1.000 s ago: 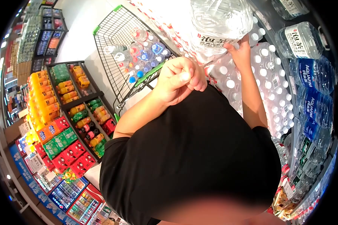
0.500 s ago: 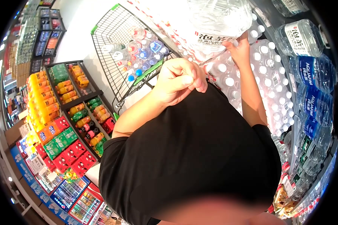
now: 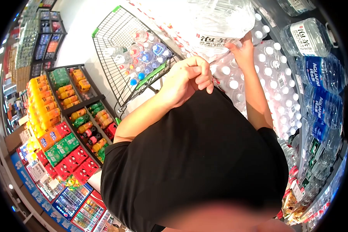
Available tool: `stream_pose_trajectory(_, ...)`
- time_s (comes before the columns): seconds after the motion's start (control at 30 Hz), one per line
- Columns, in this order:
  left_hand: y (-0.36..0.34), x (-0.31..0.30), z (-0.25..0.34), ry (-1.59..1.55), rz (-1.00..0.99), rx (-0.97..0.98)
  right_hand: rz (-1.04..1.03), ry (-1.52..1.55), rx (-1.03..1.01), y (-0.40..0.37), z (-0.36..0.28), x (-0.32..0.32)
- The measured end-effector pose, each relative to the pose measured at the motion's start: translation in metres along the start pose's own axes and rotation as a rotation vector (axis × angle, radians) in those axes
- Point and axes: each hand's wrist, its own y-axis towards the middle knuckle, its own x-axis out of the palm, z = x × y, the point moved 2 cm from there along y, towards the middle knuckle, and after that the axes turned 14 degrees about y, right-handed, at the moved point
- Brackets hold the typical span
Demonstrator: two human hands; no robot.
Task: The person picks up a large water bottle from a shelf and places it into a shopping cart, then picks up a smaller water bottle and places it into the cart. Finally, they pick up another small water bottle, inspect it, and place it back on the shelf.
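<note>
**Right hand under a big water jug, left fist at the chest**

Far left in the frame, shelves carry rows of orange drink bottles, with red and green cartons stacked below them. Just right of these, a dark rack holds mixed soft-drink bottles in tiers.

Upper left of centre stands a wire shopping cart on the white floor. Small water bottles lie in a heap inside it, and its green handle faces the person.

At centre, the left hand sits at the top edge of the black shirt, just below the cart handle. Its grip is closed, fingers curled into a fist with the thumb across them; whether anything is inside it cannot be told.

At top centre, a large clear water jug is tilted above the stock, its white label turned down toward the camera. The right hand reaches up at the jug's lower right edge, beside the label. Its grip is on the jug, fingers pressed against the plastic.

Beneath and right of that hand lie shrink-wrapped packs of white-capped bottles, filling the upper right of centre. Further right, a shelf holds a white-labelled jug on its side, and blue-labelled big bottles run down the right edge.
</note>
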Motion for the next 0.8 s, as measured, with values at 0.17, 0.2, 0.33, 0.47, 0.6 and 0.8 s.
stream_pose_trajectory(0.17, -0.003, 0.006, 0.001, 0.119, 0.085, 0.034, 0.013, -0.006, 0.002, 0.001, -0.002, 0.001)
stream_pose_trajectory(0.2, -0.003, 0.001, -0.001, 0.094, 0.043, 0.039, 0.016, -0.003, 0.007, 0.002, -0.003, 0.002)
stream_pose_trajectory(0.33, -0.003, 0.002, 0.000, 0.108, 0.081, 0.014, 0.023, -0.011, 0.011, 0.002, -0.003, 0.002)
stream_pose_trajectory(0.47, 0.000, -0.004, -0.004, 0.151, 0.071, 0.128, 0.023, -0.012, -0.008, 0.002, -0.005, 0.003)
stream_pose_trajectory(0.6, 0.005, -0.018, -0.013, 0.159, 0.110, 0.227, 0.010, -0.044, -0.045, 0.002, 0.001, 0.000)
stream_pose_trajectory(0.8, 0.015, -0.040, -0.012, 0.261, 0.163, 0.278, -0.012, -0.074, -0.033, 0.003, -0.002, -0.002)
